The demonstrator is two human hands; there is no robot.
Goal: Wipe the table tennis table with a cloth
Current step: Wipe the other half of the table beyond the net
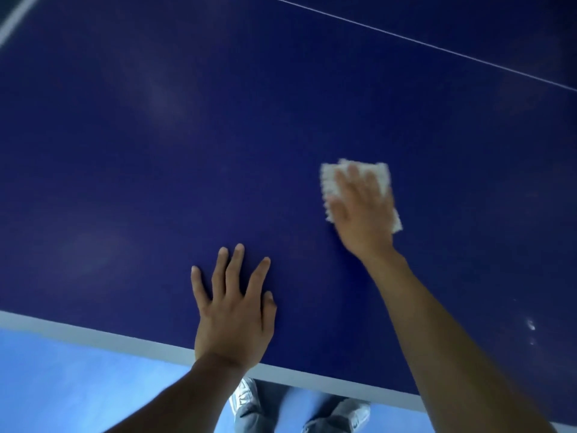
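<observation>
Keep the right grip (359,210) flat, fingers straight, pressing the white cloth (383,178) onto the blue desk (187,151), right of the middle — no bunching. Lean on the left grip (234,307), open-palmed by the near edge, then chase those pale specks (530,325) far right.

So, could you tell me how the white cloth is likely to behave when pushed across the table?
The cloth looks soft and fuzzy-edged, so probably floppy and light. Lying flat under the right hand, it should slide easily over the smooth table, though unpressed corners may fold.
</observation>
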